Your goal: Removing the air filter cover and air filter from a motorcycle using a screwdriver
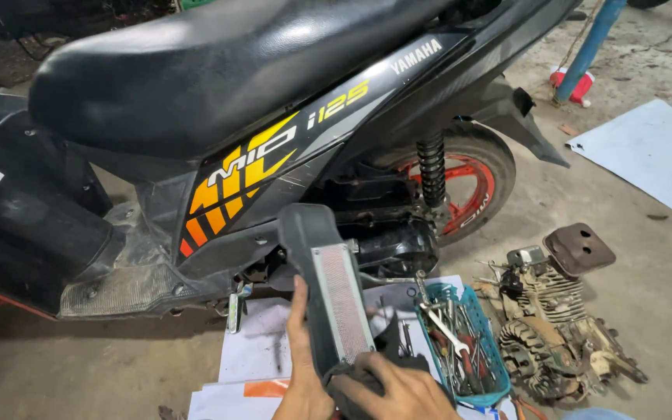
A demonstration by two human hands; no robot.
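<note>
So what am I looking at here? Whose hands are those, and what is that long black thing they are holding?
This one picture comes from a camera worn on a person's head, so you look down just as they do. The two hands at the bottom belong to that person. The left hand grips the side of a long black plastic cover with a pale ribbed strip along its edge, standing it up. The right hand presses a dark cloth against the bottom of the cover. Behind them stands a black scooter with orange and yellow stripes and a red back wheel. On the concrete floor lie white paper sheets, a blue basket full of metal tools, and an old, rusty small engine.
</note>
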